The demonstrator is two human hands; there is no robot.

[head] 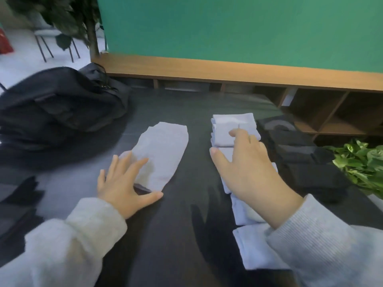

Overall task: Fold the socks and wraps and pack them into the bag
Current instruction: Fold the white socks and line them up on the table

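the left hand (124, 185) lies flat, fingers spread, on a pale sock (163, 152). the right hand (246, 168) rests loosely open on the folded socks (230, 129). no writing is legible.

No words, labels, brand names or numbers can be read anywhere in view. One dark folded cloth (278, 125), just beyond the row of pale folded socks (234, 129), carries a pale curved mark, too blurred to make out as any letter or sign.

- Dark table (186, 235).
- Black bag (62, 106) at ten o'clock.
- Flat pale sock (163, 154) at centre.
- Folded pale socks (234, 129) toward two o'clock.
- Black folded pieces (306, 160) at three o'clock.
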